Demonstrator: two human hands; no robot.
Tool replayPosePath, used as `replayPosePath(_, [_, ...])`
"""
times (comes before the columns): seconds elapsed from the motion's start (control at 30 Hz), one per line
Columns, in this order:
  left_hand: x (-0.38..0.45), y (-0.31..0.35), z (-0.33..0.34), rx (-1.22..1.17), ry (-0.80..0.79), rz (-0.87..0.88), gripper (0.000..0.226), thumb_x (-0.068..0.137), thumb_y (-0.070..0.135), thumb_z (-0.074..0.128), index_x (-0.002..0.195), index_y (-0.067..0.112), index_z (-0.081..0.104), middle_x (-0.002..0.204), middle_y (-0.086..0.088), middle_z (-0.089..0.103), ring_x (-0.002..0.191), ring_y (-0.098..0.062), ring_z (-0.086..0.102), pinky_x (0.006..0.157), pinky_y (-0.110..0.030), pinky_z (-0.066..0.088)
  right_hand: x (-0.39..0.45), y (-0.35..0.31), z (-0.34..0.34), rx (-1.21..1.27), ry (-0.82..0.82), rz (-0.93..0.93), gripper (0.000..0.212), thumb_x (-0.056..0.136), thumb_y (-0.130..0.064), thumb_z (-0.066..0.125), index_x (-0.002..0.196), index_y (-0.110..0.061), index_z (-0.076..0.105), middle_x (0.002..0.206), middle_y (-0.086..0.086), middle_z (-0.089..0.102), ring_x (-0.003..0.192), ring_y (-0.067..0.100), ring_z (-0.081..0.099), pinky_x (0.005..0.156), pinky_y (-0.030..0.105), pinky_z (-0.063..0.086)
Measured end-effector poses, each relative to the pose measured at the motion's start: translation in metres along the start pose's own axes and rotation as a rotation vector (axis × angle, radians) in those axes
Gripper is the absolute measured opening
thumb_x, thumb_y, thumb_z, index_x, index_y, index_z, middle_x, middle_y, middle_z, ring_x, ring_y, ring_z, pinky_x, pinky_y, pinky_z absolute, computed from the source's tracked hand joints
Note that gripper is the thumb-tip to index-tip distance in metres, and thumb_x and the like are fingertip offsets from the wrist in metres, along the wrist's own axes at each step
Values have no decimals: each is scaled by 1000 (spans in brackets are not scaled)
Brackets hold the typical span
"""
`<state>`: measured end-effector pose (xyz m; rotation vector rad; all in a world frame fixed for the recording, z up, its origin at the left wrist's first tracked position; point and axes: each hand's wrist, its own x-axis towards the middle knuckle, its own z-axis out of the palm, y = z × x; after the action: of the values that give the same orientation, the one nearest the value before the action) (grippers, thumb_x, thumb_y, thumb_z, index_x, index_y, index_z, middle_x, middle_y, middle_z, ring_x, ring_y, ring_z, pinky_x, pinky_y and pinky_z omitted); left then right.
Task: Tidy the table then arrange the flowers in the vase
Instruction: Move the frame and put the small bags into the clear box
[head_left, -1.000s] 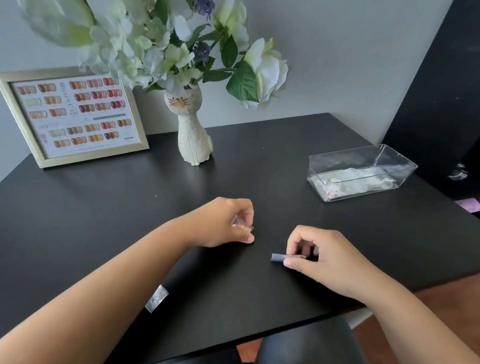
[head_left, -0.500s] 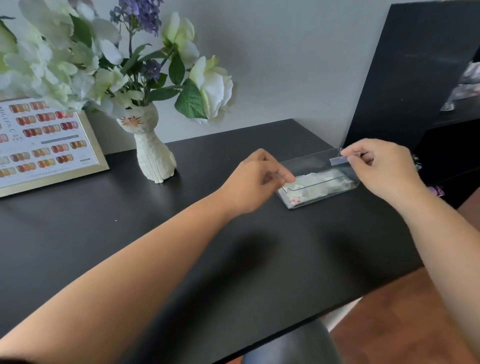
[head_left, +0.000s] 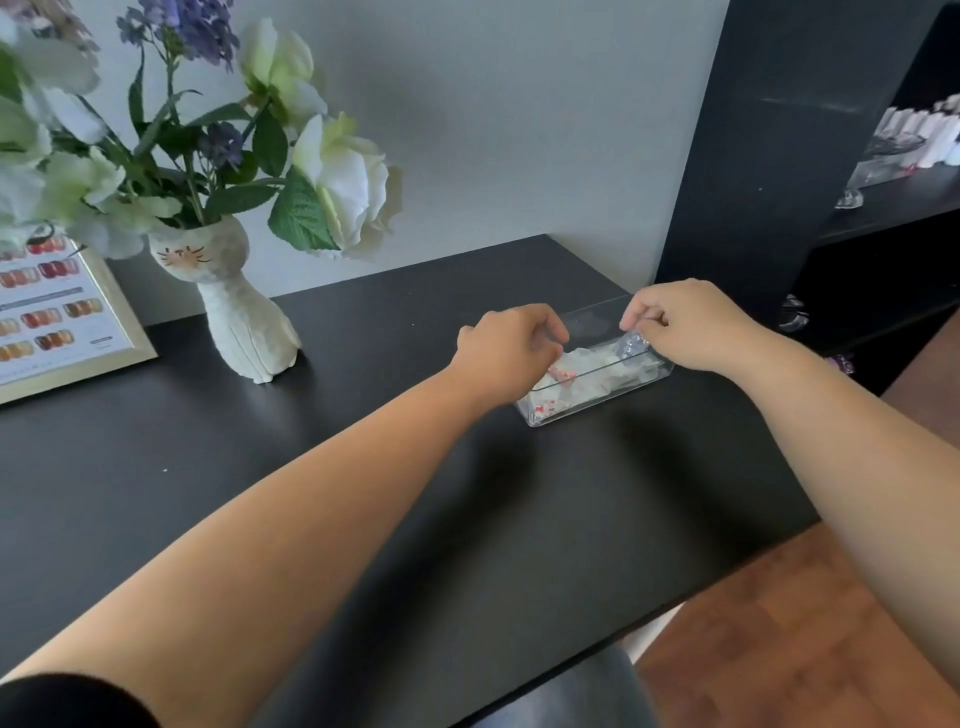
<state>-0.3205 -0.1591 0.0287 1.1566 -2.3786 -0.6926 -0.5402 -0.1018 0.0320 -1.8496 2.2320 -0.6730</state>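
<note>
Both hands reach out over the clear plastic tray (head_left: 582, 402) near the far right edge of the black bench (head_left: 311, 493). Left hand (head_left: 506, 353) hangs over the tray's left end, fingers curled down; what it holds, if anything, is hidden by the hand, cannot tell. Right hand (head_left: 685, 325) is above the tray's right end, thumb and fingers pinching a small clear packet (head_left: 632, 344) at the rim, just above the pile inside. Tray holds a heap of small clear packets (head_left: 576, 371), some with red bits, below and between both hands. Well left of the left hand stands the white cat-shaped vase (head_left: 234, 306), upright on the bench, with white and purple flowers (head_left: 322, 171) already in it. Further left, a gold-framed nail colour chart (head_left: 57, 312) leans against the wall. Right of the right hand, a black shelf unit (head_left: 769, 156) with small white items on it, blurred. Wooden floor (head_left: 779, 639) below the right forearm.
</note>
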Motion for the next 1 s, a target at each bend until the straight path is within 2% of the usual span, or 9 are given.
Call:
replayPosePath(0.13, [-6,-2,0,69,18,6,20,93,32,50,106,34,65,116,12,66,114,-20,55,102,-43,36,-3,-1,2,-13,-23,58,25,86,-14,51,86,-34,66,86,-13,68,87,15,62,82,39,51])
replayPosePath(0.23, [-20,-9,-15,51,47,81,22,93,31,54,112,30,64,116,6,60,112,-27,51,101,-47,39,-6,-1,3,-42,31,61,21,89,-21,50,96,-34,65,95,-12,68,104,22,53,95,44,41])
replayPosePath(0.33, [-44,-26,-39,75,96,120,22,91,32,58,113,30,64,119,5,57,111,-26,52,100,-44,40,-10,-7,4,-99,173,26,21,92,-26,50,103,-32,68,104,-8,66,110,27,43,87,39,31])
replayPosePath(0.47, [-93,-67,-73,56,99,75,18,90,32,63,108,35,65,115,11,58,107,-20,54,88,-22,41,-23,-36,7,20,310,-100,19,91,-20,54,97,-27,70,84,-12,62,96,22,44,84,41,38])
replayPosePath(0.53, [-121,-88,-90,51,65,12,18,89,34,65,106,40,64,112,16,58,101,-18,56,80,-17,42,-32,-59,15,98,342,-198,19,90,-16,55,95,-24,71,86,-11,65,91,18,43,81,34,37])
replayPosePath(0.63, [-164,-116,-112,61,23,-97,21,87,39,67,107,44,64,113,22,59,102,-9,59,81,-11,41,-45,-102,33,162,353,-373,17,88,-11,58,92,-19,72,90,-5,68,90,20,47,74,24,28])
replayPosePath(0.77, [-220,-138,-132,94,-39,-194,33,77,58,61,110,51,60,116,28,56,114,10,49,86,-9,36,-63,-160,64,224,189,-557,17,88,-11,59,92,-21,72,87,-6,69,84,17,48,67,20,34])
replayPosePath(0.87, [-254,-145,-140,89,-15,-245,38,72,62,61,108,50,61,117,28,54,114,6,51,88,-10,39,-73,-193,90,241,18,-645,17,90,-13,59,95,-21,73,89,-7,69,84,17,49,66,11,33])
replayPosePath(1.0, [-298,-152,-140,57,52,-285,35,71,62,67,104,51,63,120,30,52,116,1,52,94,-14,40,-79,-227,124,218,-214,-703,18,92,-21,55,101,-28,70,91,-11,64,88,14,49,67,11,34])
